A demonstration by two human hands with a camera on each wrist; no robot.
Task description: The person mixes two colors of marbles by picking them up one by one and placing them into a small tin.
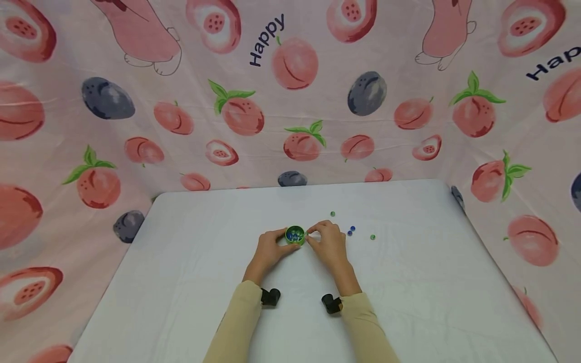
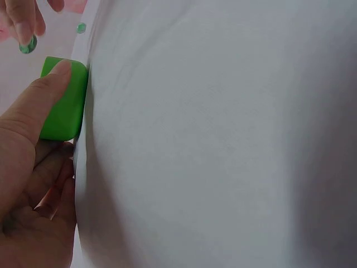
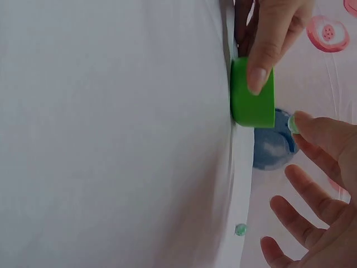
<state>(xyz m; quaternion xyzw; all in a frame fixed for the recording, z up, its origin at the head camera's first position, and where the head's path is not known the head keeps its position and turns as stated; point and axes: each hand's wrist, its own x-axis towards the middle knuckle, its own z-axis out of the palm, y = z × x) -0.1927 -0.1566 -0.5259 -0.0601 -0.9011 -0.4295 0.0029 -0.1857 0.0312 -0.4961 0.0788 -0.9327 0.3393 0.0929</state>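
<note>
A small green cup [image 1: 295,229] stands on the table, with several blue marbles [image 1: 294,236] visible inside it. My left hand [image 1: 269,249] holds the cup from the left, thumb against the near wall; the left wrist view shows that thumb on the smooth green cup [image 2: 68,111]. Just off the cup's right rim, my right hand [image 1: 330,245] pinches a clear green marble [image 3: 293,124] between thumb and index finger. The other fingers of that hand spread loosely in the right wrist view. The same pinched marble [image 2: 28,44] appears at the upper left of the left wrist view.
Right of the right hand lie two blue marbles [image 1: 352,229] close together. One green marble [image 1: 333,214] rests farther back, another green marble [image 1: 372,237] farther right. The white table [image 1: 204,302] meets a fruit-print cloth [image 1: 254,166] at the back and sides.
</note>
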